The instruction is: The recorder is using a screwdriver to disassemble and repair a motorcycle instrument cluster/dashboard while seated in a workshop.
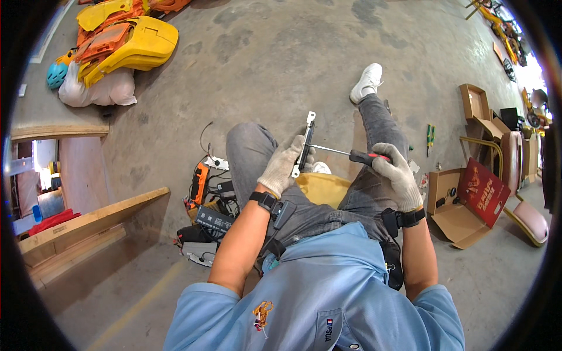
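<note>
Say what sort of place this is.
Probably a repair workshop or storeroom: stacked yellow and orange plastic panels on a bare, stained grey floor, and a screwdriver in the gloved right hand.

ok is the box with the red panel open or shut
Open: the cardboard box shows its uncovered inside, with dark items in it.

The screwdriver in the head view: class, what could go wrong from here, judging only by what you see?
1. The screwdriver points at the bar right beside the left hand, so a slip might jab it.
2. No clamp shows on the bar, so it could twist under pressure.
3. An orange part lies near the left leg, which might knock it.
</note>
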`<state>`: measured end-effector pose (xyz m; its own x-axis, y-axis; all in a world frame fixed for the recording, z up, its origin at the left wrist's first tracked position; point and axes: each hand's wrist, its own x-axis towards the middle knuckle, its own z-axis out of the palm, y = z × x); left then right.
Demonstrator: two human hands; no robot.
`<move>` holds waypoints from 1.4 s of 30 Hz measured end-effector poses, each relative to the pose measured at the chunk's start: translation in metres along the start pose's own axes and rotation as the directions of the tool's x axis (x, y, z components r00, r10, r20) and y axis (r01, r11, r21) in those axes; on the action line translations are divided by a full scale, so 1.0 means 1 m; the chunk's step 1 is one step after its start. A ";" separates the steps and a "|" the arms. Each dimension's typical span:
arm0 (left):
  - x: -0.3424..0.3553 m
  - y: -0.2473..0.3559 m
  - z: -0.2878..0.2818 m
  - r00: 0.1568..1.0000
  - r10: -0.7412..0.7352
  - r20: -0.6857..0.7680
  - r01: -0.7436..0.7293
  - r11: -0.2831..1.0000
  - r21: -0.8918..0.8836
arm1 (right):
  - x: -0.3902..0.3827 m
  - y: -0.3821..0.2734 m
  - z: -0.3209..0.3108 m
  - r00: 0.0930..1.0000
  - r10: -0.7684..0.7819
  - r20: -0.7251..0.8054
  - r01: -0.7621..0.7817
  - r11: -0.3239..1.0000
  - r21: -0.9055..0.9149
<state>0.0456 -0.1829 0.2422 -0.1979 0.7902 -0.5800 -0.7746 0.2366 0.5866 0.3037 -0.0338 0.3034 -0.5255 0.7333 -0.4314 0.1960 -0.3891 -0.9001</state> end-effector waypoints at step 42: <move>0.002 -0.001 -0.003 1.000 -0.012 -0.017 0.012 1.000 -0.006 | -0.001 -0.018 -0.008 0.995 0.075 0.065 -0.079 0.995 0.056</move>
<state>0.0448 -0.1833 0.2390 -0.1982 0.7778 -0.5965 -0.7803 0.2430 0.5762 0.3068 -0.0233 0.3192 -0.5618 0.6643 -0.4931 0.1904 -0.4762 -0.8585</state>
